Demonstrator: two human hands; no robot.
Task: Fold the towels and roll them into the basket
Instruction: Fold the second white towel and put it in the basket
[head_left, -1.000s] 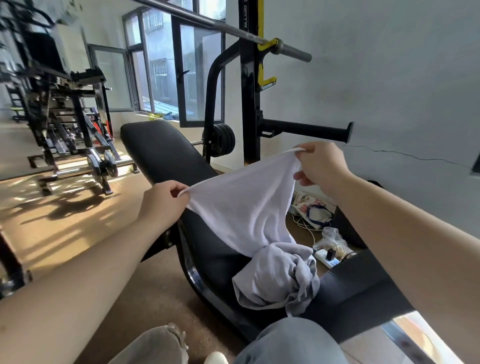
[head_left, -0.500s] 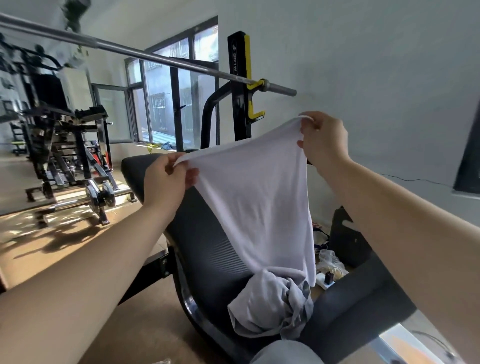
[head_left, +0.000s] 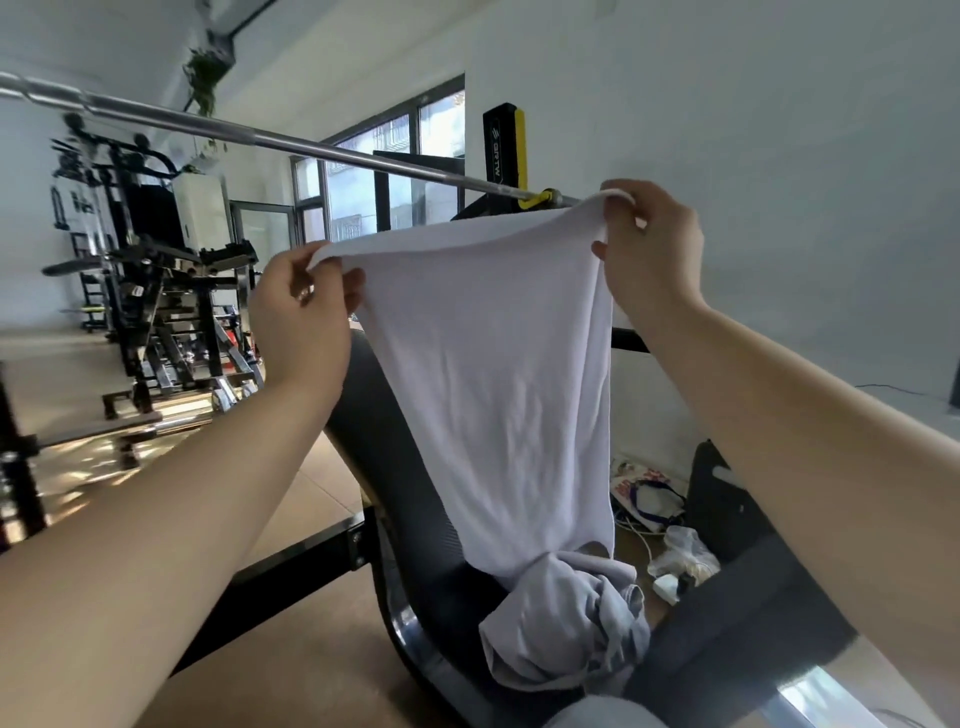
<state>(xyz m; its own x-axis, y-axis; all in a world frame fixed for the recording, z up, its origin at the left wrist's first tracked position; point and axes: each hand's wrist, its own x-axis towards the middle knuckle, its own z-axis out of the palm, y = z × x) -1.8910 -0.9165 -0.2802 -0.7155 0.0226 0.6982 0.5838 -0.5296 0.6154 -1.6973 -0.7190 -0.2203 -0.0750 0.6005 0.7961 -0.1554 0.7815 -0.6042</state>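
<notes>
1. Weight bench (head_left: 415, 519), black padded: sits below both hands; one seen.
2. White towel (head_left: 498, 374): one, hanging from the fingers, top edge stretched between them, lower end trailing onto a grey crumpled towel (head_left: 566, 629) on the bench. Two cloths counted; no basket in view.
3. Handling, judged: light, limp, non-slip; it sags between the grips, so hold it at the top corners and keep the edge taut.
4. Left hand (head_left: 301, 322): fingers pinched narrow on the near-left corner.
5. Right hand (head_left: 649, 249): fingers pinched on the opposite corner, slightly higher.
</notes>
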